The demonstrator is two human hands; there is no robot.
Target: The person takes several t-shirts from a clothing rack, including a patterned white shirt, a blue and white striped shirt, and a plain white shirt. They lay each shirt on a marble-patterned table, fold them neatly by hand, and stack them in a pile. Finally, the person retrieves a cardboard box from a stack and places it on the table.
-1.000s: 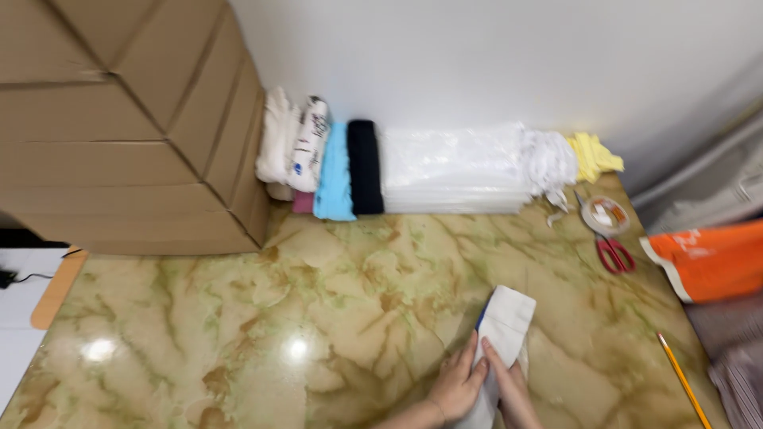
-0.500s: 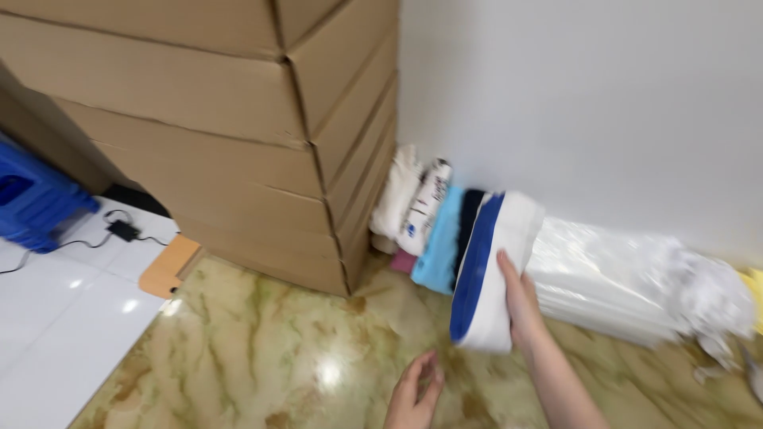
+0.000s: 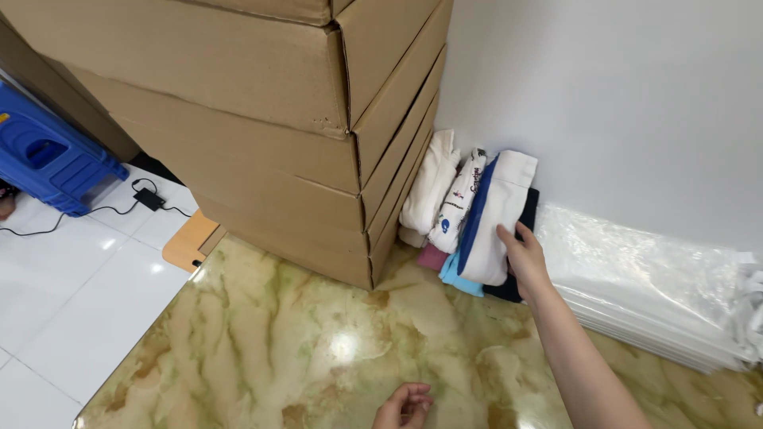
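Observation:
My right hand (image 3: 524, 258) reaches out to the wall and presses on a folded white and blue cloth (image 3: 494, 214), which stands on edge in a row of folded clothes. The row also holds a white folded piece (image 3: 427, 187), a printed white piece (image 3: 458, 202), a pink one (image 3: 433, 257), a light blue one (image 3: 459, 278) and a dark one (image 3: 528, 208) behind my fingers. My left hand (image 3: 404, 406) rests low over the marbled green and beige tabletop (image 3: 302, 349), fingers loosely curled, holding nothing.
Stacked cardboard boxes (image 3: 262, 119) stand to the left of the clothes. A pile of clear plastic bags (image 3: 652, 286) lies to the right along the white wall. Beyond the table's left edge are white floor tiles, a blue plastic stool (image 3: 48, 155) and a charger with cable (image 3: 147, 199).
My right hand carried the white and blue cloth from the table to the row by the wall and set it upright there. My view swung left towards the boxes.

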